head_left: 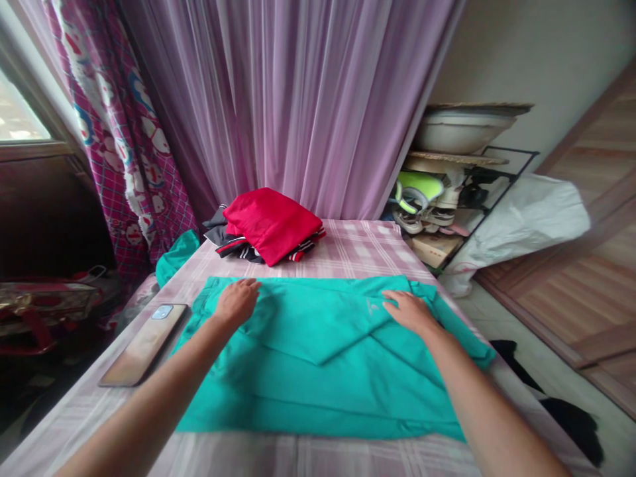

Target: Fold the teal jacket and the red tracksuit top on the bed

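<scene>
Teal garment point(318, 371) lies flat on the plaid surface point(358, 248), its long axis running left to right. Left hand point(237, 301) and right hand point(408, 310) rest open, palms down, on its far part, one toward each end and equally close.

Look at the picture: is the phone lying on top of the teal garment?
No: the phone lies on the checked tablecloth, to the left of the teal garment rather than on it.

Lilac curtain point(308, 99) behind, window point(17, 116) at left, cluttered shelf point(477, 159) at right.
</scene>
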### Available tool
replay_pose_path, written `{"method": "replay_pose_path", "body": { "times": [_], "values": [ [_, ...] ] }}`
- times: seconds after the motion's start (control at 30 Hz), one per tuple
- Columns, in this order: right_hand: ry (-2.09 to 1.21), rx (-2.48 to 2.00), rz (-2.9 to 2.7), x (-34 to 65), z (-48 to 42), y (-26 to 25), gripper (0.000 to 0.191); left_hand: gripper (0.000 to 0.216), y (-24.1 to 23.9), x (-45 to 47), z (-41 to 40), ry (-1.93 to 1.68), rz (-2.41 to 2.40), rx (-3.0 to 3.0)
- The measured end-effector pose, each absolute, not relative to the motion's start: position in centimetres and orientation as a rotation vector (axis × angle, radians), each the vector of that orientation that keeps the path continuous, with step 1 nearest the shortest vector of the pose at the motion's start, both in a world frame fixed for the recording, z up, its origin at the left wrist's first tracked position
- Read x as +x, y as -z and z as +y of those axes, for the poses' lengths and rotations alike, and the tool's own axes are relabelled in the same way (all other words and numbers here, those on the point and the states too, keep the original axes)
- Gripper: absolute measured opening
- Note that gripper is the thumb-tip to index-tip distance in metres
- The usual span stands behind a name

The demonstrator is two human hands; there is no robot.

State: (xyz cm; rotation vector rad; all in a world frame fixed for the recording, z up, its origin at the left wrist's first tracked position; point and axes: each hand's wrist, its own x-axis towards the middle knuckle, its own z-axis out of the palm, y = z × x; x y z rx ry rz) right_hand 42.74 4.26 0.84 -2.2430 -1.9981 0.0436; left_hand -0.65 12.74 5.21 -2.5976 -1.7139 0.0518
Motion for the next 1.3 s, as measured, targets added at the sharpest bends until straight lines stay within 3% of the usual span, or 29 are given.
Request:
{"method": "replay_pose_path", "body": {
  "times": [0.33, 0.6, 0.83, 1.1, 1.3],
  "values": [
    [-0.227, -2.198, -2.047, 46.1, 5.4, -2.1, 0.026, 0.045, -7.5, -3.6, 16.4, -0.442, -1.826, -2.407],
    [0.086, -2.232, -1.867, 42.7, 6.8, -1.4, 0.026, 0.039, -7.3, -4.2, 16.3, -0.311, -1.892, -2.296],
    [0.224, -2.208, -1.752, 39.5, 6.5, -2.5, 0.037, 0.048, -4.6, -3.0, 14.4, -0.019, -1.819, -2.370],
    [-0.191, -1.738, -2.398, 29.1, 5.2, -1.7, 0.052, 0.073, -1.3, -1.1, 11.9, -0.050, -1.900, -2.443],
    [-0.084, -2.229, -2.196, 36.3, 5.1, 0.4, 0.056, 0.074, -1.2, -1.2, 12.0, -0.043, -1.909, -2.458]
  ]
}}
